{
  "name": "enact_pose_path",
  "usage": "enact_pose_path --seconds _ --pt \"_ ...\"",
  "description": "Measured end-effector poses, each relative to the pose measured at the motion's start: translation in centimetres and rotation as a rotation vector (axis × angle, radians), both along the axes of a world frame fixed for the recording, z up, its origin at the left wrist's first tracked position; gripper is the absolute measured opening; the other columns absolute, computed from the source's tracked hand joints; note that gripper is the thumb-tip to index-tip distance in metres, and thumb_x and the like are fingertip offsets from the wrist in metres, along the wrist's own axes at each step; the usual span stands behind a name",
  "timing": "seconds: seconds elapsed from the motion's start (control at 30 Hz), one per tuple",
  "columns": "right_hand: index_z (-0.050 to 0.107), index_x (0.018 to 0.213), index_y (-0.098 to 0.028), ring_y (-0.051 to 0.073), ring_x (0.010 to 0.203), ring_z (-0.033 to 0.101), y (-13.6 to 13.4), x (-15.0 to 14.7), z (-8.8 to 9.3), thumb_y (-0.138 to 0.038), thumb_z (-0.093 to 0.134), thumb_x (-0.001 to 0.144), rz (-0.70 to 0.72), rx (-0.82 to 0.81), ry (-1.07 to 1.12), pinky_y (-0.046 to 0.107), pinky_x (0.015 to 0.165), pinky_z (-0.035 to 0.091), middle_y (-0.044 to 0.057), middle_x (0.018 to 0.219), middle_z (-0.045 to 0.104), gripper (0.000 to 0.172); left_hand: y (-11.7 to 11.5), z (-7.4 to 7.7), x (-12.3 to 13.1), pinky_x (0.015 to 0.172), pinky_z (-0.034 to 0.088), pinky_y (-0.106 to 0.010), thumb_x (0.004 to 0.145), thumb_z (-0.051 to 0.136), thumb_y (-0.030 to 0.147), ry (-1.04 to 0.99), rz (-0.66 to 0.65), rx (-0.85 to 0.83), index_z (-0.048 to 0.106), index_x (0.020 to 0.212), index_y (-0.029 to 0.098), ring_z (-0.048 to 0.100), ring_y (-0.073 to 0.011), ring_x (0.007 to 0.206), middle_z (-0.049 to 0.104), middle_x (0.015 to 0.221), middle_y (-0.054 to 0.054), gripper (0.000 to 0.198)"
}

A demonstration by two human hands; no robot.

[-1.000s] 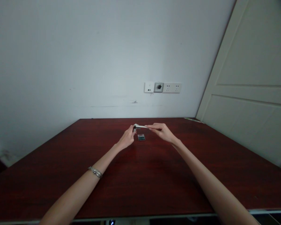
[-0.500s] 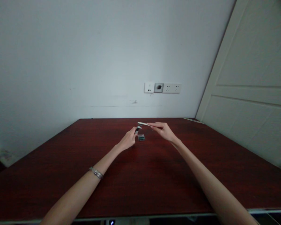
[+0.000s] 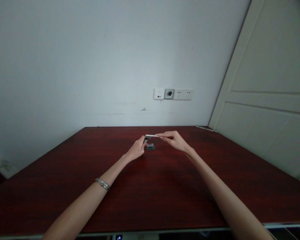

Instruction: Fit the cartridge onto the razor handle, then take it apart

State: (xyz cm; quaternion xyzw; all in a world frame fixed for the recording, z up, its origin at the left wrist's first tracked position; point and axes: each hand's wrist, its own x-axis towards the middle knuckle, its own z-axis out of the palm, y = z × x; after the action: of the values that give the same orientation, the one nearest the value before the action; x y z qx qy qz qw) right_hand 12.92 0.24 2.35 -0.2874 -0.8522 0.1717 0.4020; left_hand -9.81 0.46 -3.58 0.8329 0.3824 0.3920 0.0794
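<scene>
Left hand (image 3: pixel 137 150) pinches small dark part (image 3: pixel 145 140) | right hand (image 3: pixel 173 140) pinches slim white stick (image 3: pixel 152 135) | likely risk: stick tip slips, part drops onto dark red wooden surface (image 3: pixel 165 186)

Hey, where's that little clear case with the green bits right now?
In the head view the little clear case lies on the red-brown table, just right of the left hand and under the white strip that the right hand holds.
</scene>
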Motion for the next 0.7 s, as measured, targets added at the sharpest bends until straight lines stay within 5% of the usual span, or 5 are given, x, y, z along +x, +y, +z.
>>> enact_pose_path --seconds 0.17,0.7 --pt "0.062 0.109 -0.031 0.015 0.072 0.059 -0.8 -0.4 0.3 -0.03 0.047 0.085 -0.183 0.142 -0.103 0.025 0.063 0.042 0.003 0.086 0.068 0.028 0.2 0.1 -0.1 0.072 0.043 -0.027 0.081 0.04 0.01 -0.016 -0.006 0.005 0.045 0.103 0.016 0.057 -0.0165 0.078 0.057 0.085 -0.006 0.024" --pt "0.059 0.113 -0.032 0.013 0.069 0.054 -1.1 0.1 0.7 -0.03 0.045 0.087 -0.198 0.19 -0.158 0.022 0.06 0.036 0.003 0.081 0.062 0.03 -0.1 0.4 0.0 0.071 0.043 -0.026 0.081 0.039 0.012 -0.036 0.026 -0.008 0.045 0.104 0.016 0.057 -0.0153 0.075 0.059 0.083 -0.005 0.024"
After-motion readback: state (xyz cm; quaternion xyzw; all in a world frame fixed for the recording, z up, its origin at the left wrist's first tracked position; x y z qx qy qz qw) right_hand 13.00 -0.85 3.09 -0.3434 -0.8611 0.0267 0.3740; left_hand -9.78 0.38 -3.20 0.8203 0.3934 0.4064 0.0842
